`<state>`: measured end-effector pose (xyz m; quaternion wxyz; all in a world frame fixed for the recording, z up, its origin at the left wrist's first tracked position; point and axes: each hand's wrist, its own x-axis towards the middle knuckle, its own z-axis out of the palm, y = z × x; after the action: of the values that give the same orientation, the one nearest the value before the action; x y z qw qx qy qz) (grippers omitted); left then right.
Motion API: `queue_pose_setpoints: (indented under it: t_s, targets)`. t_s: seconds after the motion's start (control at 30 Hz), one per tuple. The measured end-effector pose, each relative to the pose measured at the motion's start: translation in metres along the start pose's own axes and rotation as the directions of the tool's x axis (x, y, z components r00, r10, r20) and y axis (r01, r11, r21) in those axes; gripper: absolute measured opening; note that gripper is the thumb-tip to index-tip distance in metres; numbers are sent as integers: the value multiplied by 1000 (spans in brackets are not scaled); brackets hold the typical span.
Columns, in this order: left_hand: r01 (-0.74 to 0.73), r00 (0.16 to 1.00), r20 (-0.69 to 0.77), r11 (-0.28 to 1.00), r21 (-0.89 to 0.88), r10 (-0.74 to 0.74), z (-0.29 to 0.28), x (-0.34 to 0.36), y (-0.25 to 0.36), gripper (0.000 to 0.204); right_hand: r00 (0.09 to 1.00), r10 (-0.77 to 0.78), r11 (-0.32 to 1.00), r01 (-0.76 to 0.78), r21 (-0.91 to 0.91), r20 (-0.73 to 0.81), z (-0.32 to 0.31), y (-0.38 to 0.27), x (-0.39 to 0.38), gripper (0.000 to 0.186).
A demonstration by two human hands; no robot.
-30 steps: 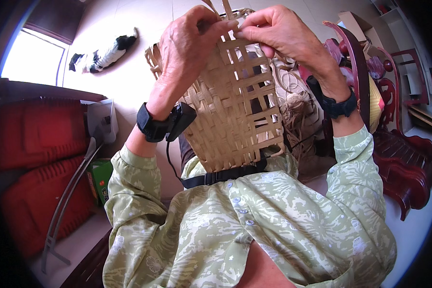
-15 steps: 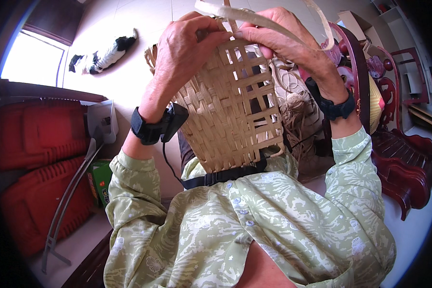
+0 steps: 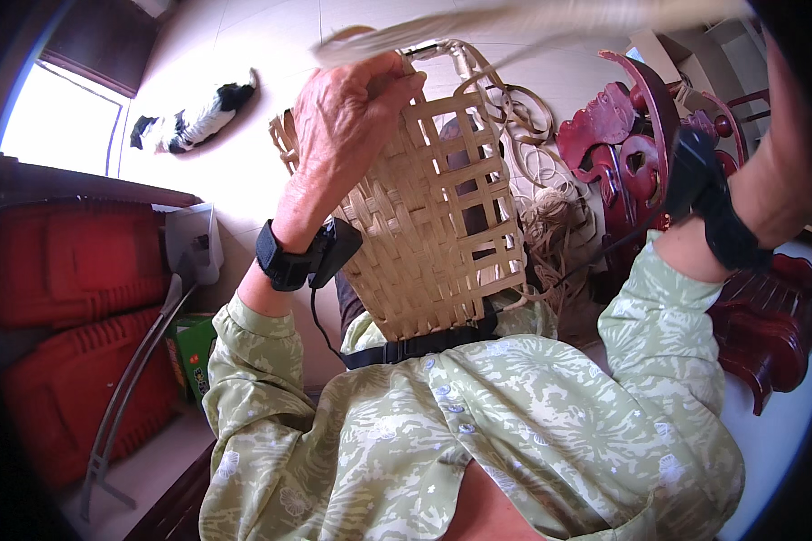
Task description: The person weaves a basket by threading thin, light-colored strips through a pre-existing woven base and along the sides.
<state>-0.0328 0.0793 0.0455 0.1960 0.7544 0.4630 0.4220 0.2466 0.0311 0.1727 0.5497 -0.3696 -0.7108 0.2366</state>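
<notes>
The left hand (image 3: 338, 117) has its thumb and fingers pinched tight on the top edge of a tan woven piece (image 3: 424, 216), which slants down from them, dense directly below the hand and opening into a loose grid to the fingers' right. The right hand (image 3: 789, 135) is well apart from them, out at the dark rim; its fingertips are hidden from me, so I can't tell how far they're spread or whether they hold anything. A pale strip (image 3: 532, 20), blurred, runs above the left fingers. Lower and to their right, loose strips (image 3: 558, 215) lie heaped near a carved red-brown chair (image 3: 600, 122); a black-and-white animal (image 3: 189, 122) lies well to their left.
</notes>
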Motion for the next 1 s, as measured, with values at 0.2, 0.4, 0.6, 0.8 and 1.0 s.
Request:
queue_pose_setpoints:
  t_s: [0.2,0.4,0.6,0.8,1.0]
  targets:
    - [32,999,6,999,-29,-32,0,-1,4,18,967,166,957,-205,203,194,37,69,-3,13]
    - [-42,999,22,999,-8,42,1,1,5,14,976,20,932,60,-358,216,80,77,-33,18]
    - [-69,997,-28,996,55,71,3,3,9,18,975,77,974,-28,-225,209,87,57,-16,14]
    - [-41,999,9,999,19,41,-1,0,4,13,974,-227,959,222,-175,-11,-72,-11,-16,27]
    - [12,1000,24,997,-82,-10,3,-2,3,13,909,399,899,-362,-246,123,14,31,-16,39]
